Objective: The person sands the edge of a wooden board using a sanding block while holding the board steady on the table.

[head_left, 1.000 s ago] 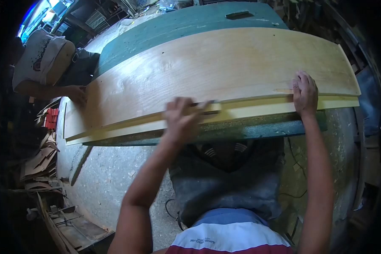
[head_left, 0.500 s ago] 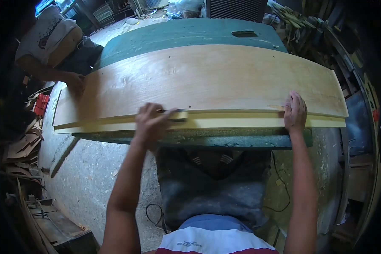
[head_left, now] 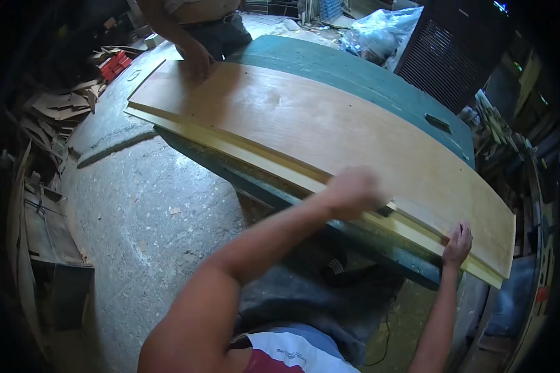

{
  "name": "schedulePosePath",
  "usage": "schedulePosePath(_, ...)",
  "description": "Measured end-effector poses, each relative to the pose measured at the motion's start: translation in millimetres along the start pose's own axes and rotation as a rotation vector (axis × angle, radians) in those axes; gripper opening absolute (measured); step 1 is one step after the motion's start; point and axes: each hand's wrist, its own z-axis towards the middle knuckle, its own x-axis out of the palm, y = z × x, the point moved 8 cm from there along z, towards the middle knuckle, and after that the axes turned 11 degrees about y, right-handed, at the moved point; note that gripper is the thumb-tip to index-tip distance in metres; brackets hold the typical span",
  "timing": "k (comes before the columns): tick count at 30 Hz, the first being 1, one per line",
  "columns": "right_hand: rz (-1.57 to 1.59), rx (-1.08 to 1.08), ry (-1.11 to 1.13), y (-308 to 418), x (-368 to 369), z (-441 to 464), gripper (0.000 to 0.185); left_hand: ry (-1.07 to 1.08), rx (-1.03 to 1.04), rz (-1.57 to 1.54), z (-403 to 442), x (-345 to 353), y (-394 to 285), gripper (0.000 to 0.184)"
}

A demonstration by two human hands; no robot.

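A long, pale wooden panel (head_left: 330, 133) lies across a green-topped table, with a yellowish strip (head_left: 255, 158) along its near edge. My left hand (head_left: 354, 193), smeared by motion, is closed at this edge, right of the panel's middle. From under it sticks a small block with a dark end (head_left: 387, 210); the rest of the block is covered by the hand. My right hand (head_left: 457, 244) grips the near edge close to the panel's right end, fingers over the top face. Several small dark spots dot the panel's face.
Another person's hand (head_left: 198, 61) rests on the panel's far left end. The green table (head_left: 410, 93) shows behind the panel, with a dark slot. Wood scraps (head_left: 62, 105) lie at the left, a louvered dark cabinet (head_left: 445, 56) and clear plastic (head_left: 379, 34) at the back.
My left hand has slid rightward along the panel's near edge with the block, closer to my right hand. My right hand stays at the edge. The view has turned and tilted.
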Motion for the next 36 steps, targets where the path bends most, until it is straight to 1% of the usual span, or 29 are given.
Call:
schedulePosePath(3, -0.013, -0.005, -0.006, 3, 0, 1, 0.035, 0.095, -0.107, 0.057, -71, -53, 88, 0.044)
schedulePosePath(4, -0.042, 0.017, 0.002, 2, 1, 1, 0.037, 0.000, -0.062, 0.043, -101, -68, 127, 0.045)
schedulePosePath(5, -0.043, 0.019, 0.011, 2, 2, 1, 0.037, -0.017, -0.094, 0.079, -126, -89, 158, 0.046)
schedulePosePath(6, -0.048, 0.026, 0.011, 2, 2, 2, 0.038, 0.041, -0.197, 0.041, -148, -111, 183, 0.045)
schedulePosePath(7, -0.053, 0.031, 0.009, 1, 1, 2, 0.038, 0.000, -0.236, 0.049, -171, -131, 208, 0.040)
schedulePosePath(8, -0.053, 0.025, 0.018, 1, 1, 1, 0.038, -0.040, -0.279, 0.058, -195, -146, 227, 0.036)
schedulePosePath(9, -0.068, 0.024, 0.016, 1, 0, 0, 0.037, -0.038, -0.289, 0.056, -213, -152, 234, 0.036)
schedulePosePath(11, -0.074, 0.016, -0.012, 3, -3, -1, 0.036, -0.117, -0.467, 0.074, -241, -175, 263, 0.034)
schedulePosePath(13, -0.032, 0.076, 0.060, -1, 4, 2, 0.035, -0.045, -0.262, 0.335, -256, -163, 293, 0.037)
schedulePosePath(15, -0.026, 0.048, -0.004, 1, 4, 1, 0.036, -0.194, -0.380, -0.199, -259, -172, 292, 0.045)
schedulePosePath(17, -0.057, 0.035, 0.037, 3, -1, -3, 0.038, -0.140, -0.563, -0.072, -254, -176, 284, 0.047)
schedulePosePath(18, -0.040, 0.032, 0.028, 7, -2, -1, 0.038, -0.135, -0.573, -0.079, -250, -167, 287, 0.047)
schedulePosePath(20, -0.041, 0.023, 0.021, 10, -3, 0, 0.040, -0.513, -0.748, -0.086, -266, -171, 299, 0.050)
schedulePosePath(21, -0.040, 0.019, 0.028, 10, -2, 2, 0.040, -0.510, -0.755, -0.086, -263, -169, 295, 0.050)
schedulePosePath(23, -0.039, 0.009, 0.003, 6, -1, -1, 0.040, -0.714, -0.979, -0.056, -280, -178, 292, 0.049)
schedulePosePath(24, -0.033, 0.016, 0.014, 5, 1, -1, 0.040, -0.701, -0.982, -0.050, -282, -180, 294, 0.049)
schedulePosePath(26, -0.039, 0.028, 0.032, 4, -2, 0, 0.039, -0.711, -1.010, -0.326, -298, -173, 305, 0.044)
schedulePosePath(27, -0.032, 0.032, 0.045, 0, 0, 0, 0.039, -0.700, -1.019, -0.319, -301, -174, 305, 0.044)
schedulePosePath(29, -0.017, 0.019, 0.032, -10, 5, 1, 0.039, -0.581, -0.693, -0.130, -283, -190, 284, 0.039)
schedulePosePath(30, -0.020, 0.017, 0.029, -8, 4, 0, 0.039, -0.512, -0.664, -0.073, -276, -195, 279, 0.036)
schedulePosePath(31, -0.012, 0.023, 0.034, -8, 3, 0, 0.039, -0.503, -0.665, -0.067, -277, -198, 282, 0.036)
schedulePosePath(33, -0.014, 0.004, 0.022, -7, 3, 0, 0.039, -0.358, -0.712, 0.080, -273, -200, 286, 0.037)
schedulePosePath(34, -0.041, -0.012, 0.011, -6, 3, 0, 0.039, -0.354, -0.710, 0.086, -273, -202, 286, 0.037)
schedulePosePath(36, -0.047, 0.012, 0.017, -6, 5, -1, 0.039, -0.211, -0.658, 0.319, -266, -196, 278, 0.033)
